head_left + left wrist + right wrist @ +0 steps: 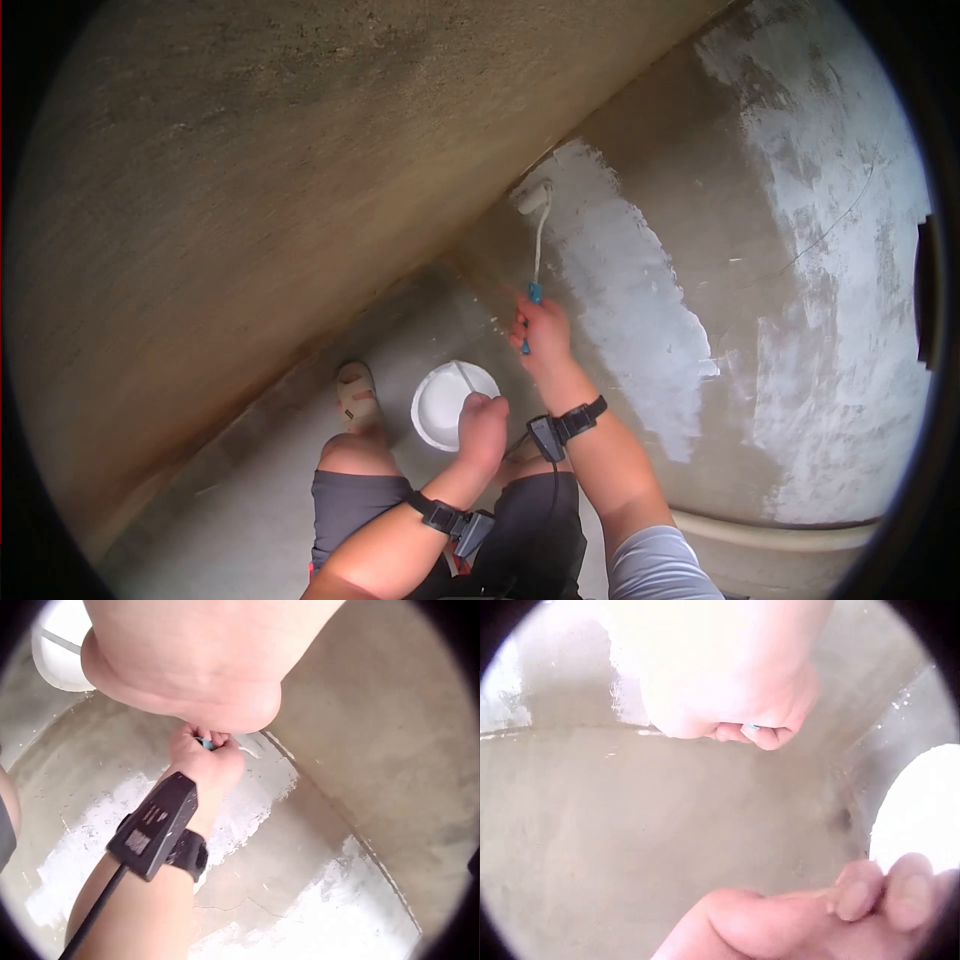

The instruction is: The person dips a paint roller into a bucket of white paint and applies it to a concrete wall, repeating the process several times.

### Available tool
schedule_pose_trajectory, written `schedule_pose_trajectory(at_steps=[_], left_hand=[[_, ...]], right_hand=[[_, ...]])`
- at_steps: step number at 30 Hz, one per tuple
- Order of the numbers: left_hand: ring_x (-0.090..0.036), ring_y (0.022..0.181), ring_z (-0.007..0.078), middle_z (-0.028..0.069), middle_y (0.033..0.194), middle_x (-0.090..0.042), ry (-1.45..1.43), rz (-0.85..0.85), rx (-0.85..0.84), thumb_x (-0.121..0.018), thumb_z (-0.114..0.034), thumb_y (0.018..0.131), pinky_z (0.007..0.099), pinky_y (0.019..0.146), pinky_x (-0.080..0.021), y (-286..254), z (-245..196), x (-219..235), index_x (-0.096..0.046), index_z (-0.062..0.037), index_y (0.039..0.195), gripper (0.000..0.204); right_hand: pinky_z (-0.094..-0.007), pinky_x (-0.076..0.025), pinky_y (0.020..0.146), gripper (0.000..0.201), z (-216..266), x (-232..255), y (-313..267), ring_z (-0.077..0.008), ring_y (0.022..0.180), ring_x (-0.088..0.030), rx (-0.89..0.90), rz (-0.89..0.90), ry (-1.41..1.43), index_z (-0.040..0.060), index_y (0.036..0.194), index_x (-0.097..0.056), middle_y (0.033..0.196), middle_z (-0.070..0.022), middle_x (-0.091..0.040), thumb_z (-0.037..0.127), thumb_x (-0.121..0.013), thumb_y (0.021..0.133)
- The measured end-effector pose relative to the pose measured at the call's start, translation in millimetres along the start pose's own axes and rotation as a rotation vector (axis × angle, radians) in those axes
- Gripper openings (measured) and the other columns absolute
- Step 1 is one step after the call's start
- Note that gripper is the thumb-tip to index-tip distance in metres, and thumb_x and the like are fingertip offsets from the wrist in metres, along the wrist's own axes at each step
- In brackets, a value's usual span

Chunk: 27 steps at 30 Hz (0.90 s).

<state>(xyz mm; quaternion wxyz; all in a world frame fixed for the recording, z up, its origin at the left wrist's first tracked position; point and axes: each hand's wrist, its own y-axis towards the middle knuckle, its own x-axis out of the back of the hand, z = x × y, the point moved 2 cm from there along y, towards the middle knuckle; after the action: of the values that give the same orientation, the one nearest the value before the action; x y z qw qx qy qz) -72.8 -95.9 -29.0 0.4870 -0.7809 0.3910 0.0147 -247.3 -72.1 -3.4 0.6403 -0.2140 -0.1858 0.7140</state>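
My right hand (546, 336) grips the blue handle of a paint roller (541, 228), whose white-coated head lies against the wall near the corner, at the top end of a white paint patch (625, 275). Lower down and to the left, my left hand (483, 428) holds a white bucket (417, 402) at its near right side, with fingers curled. A narrow strip crosses the bucket's mouth to this hand, and white shows inside. In the right wrist view, curled left fingers (853, 892) overlap the bucket's edge (900, 795).
A bare brown wall (300, 180) slants across the left and meets the painted wall in a corner. Another broad white painted area (830, 280) is at right. A sandalled foot (357, 395) stands on the grey floor (220, 500). Cabled black cameras sit on both wrists.
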Motion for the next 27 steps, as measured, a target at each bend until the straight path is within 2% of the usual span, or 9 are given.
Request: schedule_pose_trajectory(at_steps=[4,10,11,18,20,24,26,27], left_hand=[[-0.043,0.07,0.0122,0.0004,0.075,-0.049,0.01,-0.023,0.053,-0.056,-0.014,0.083,0.0292,0.064,-0.036,-6.8,-3.8,3.8,-0.052,-0.0068,0.085,0.008],[-0.042,0.067,0.0125,0.0014,0.073,-0.048,-0.022,-0.009,0.043,-0.056,-0.017,0.083,0.0299,0.062,-0.035,-12.7,7.2,9.4,-0.051,-0.0066,0.082,0.012],[-0.046,0.072,0.0132,0.0028,0.08,-0.051,-0.002,0.045,0.081,-0.058,-0.017,0.085,0.0307,0.065,-0.04,-14.5,7.6,12.8,-0.054,-0.0017,0.089,0.017],[-0.044,0.071,0.0136,0.0023,0.077,-0.049,0.061,0.052,0.114,-0.055,-0.023,0.086,0.0325,0.065,-0.039,-32.6,17.3,7.7,-0.055,-0.001,0.091,0.022],[-0.044,0.071,0.0139,0.002,0.077,-0.048,0.089,0.07,0.108,-0.055,-0.024,0.086,0.0324,0.065,-0.039,-37.1,19.1,7.3,-0.055,-0.0011,0.091,0.023],[-0.044,0.074,0.0147,0.003,0.078,-0.048,0.103,0.079,0.147,-0.054,-0.022,0.085,0.0335,0.069,-0.04,-48.8,28.3,0.8,-0.055,-0.001,0.092,0.022],[-0.045,0.075,0.0153,0.0041,0.079,-0.049,0.114,0.093,0.136,-0.054,-0.022,0.084,0.0351,0.07,-0.041,-44.8,39.9,0.8,-0.055,-0.0007,0.094,0.023],[-0.048,0.082,0.0178,0.0071,0.085,-0.053,0.146,0.107,0.125,-0.055,-0.021,0.083,0.0361,0.076,-0.042,-40.3,48.5,1.2,-0.055,0.0007,0.095,0.025]], right_hand=[[-0.0269,-0.031,0.043,0.009,-14.0,44.8,-26.5,-0.0099,0.048,-0.04,-0.017,-0.064,0.011,0.0055,0.095,-0.055,0.07,-0.0008,-0.049,0.011,-0.063,0.093],[-0.0268,-0.031,0.043,0.01,-29.4,114.6,-69.7,-0.0105,0.049,-0.041,-0.008,-0.144,0.027,0.0056,0.097,-0.056,0.071,-0.001,-0.05,0.011,-0.064,0.093],[-0.0268,-0.031,0.044,0.008,-32.8,125.4,-76.6,-0.0107,0.05,-0.042,-0.005,-0.164,0.029,0.0062,0.097,-0.057,0.071,-0.0012,-0.05,0.01,-0.063,0.093],[-0.0268,-0.031,0.043,0.008,-48.4,194.4,-128.1,-0.0111,0.049,-0.042,0.007,-0.273,0.073,0.0058,0.097,-0.058,0.07,-0.0018,-0.051,0.007,-0.064,0.092],[-0.0274,-0.031,0.042,0.014,-50.4,210.1,-140.8,-0.0111,0.05,-0.042,-0.001,-0.301,0.078,0.0047,0.1,-0.055,0.071,-0.002,-0.051,0.009,-0.066,0.092],[-0.0274,-0.032,0.043,0.014,-59.1,248.3,-164.1,-0.0117,0.051,-0.043,-0.02,-0.291,0.132,0.006,0.098,-0.054,0.071,-0.002,-0.051,0.01,-0.066,0.092],[-0.0274,-0.033,0.044,0.013,-62.3,260.4,-173.6,-0.0124,0.051,-0.044,-0.042,-0.233,0.247,0.0082,0.094,-0.053,0.071,-0.0018,-0.051,0.011,-0.066,0.093],[-0.0274,-0.033,0.044,0.013,-63.7,264.6,-180.0,-0.0124,0.051,-0.044,-0.034,-0.245,0.258,0.0082,0.094,-0.053,0.071,-0.0018,-0.051,0.011,-0.066,0.093]])
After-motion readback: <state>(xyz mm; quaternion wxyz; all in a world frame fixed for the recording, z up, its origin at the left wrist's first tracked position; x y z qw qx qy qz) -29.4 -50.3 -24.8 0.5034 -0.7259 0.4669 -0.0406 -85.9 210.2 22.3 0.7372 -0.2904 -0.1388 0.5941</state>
